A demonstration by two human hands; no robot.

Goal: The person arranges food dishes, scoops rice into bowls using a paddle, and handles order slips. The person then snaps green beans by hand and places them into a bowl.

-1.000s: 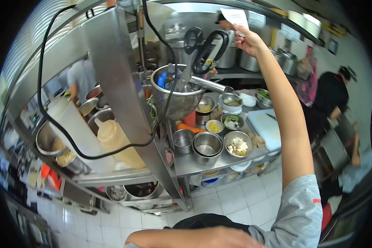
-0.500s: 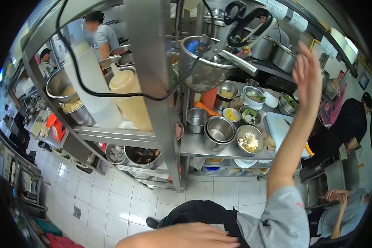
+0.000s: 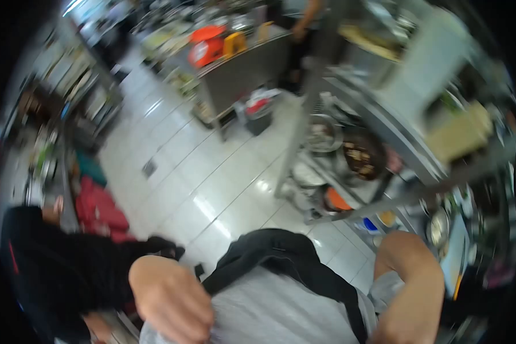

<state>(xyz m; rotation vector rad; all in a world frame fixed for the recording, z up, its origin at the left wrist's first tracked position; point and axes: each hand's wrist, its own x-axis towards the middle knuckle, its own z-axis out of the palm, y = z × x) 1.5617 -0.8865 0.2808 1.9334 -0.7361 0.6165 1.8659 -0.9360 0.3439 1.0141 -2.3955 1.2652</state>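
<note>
My left hand [image 3: 172,301] is low in the head view, in front of my grey shirt [image 3: 269,304]. Its fingers look curled in, and motion blurs them. Whatever they may hold is hidden. On the other side my right forearm [image 3: 413,292] bends back toward my body, and the hand itself lies outside the picture. A black apron [image 3: 275,243] covers my front. The metal shelf rack [image 3: 384,132] stands to my right, with a pan of dark food [image 3: 361,155] and a bowl of pale food [image 3: 322,135] on its lower shelf.
A person in black [image 3: 46,258] stands close on my left, by a counter. Red items [image 3: 100,209] lie near them. Ahead, a tiled floor [image 3: 183,178] runs past a metal table [image 3: 246,69] bearing an orange scale [image 3: 206,46]. A bin [image 3: 258,114] stands beside it.
My view has swung left and down, so the rack is now on the right. My raised right arm has come down and bent. My left hand has gone from flat to curled.
</note>
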